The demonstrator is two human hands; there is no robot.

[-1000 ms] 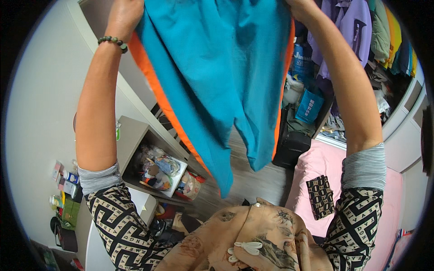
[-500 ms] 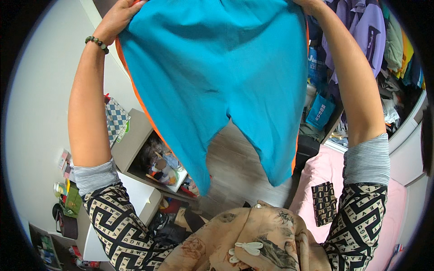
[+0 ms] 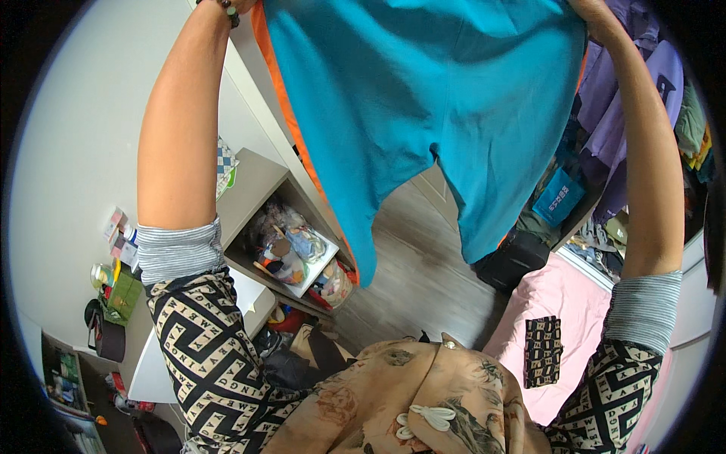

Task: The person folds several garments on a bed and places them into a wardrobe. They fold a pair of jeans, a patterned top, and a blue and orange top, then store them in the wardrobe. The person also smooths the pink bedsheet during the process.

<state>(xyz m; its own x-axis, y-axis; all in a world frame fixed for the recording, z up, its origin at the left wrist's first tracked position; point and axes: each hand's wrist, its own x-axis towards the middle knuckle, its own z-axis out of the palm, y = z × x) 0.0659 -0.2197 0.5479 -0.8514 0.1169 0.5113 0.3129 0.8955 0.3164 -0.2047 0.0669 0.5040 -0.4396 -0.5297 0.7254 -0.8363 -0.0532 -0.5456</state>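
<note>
Spread out in front of me hang blue trousers (image 3: pixel 401 98) with an orange stripe down each side, legs downward. My left hand (image 3: pixel 242 4), cut off by the upper edge, is closed on the trousers' upper left side, just above a beaded bracelet (image 3: pixel 229 10). At the opposite upper side my right hand (image 3: pixel 592 12) grips the cloth, also partly out of view. The waistband and most of the fingers lie beyond the frame. Both arms are raised, and the two leg ends dangle free above the floor.
To the left, an open cabinet (image 3: pixel 261 178) holds a white bin of small items beside a white desk (image 3: pixel 246 291). A pink-covered bed (image 3: pixel 522 303) with a folded patterned cloth (image 3: pixel 543 352) is at the right. Purple clothes (image 3: pixel 616 129) hang in the wardrobe behind my right arm.
Both hands have risen and shifted right with the trousers. The trousers now hang higher, showing more of the floor and cabinet. Both hands keep their hold.
</note>
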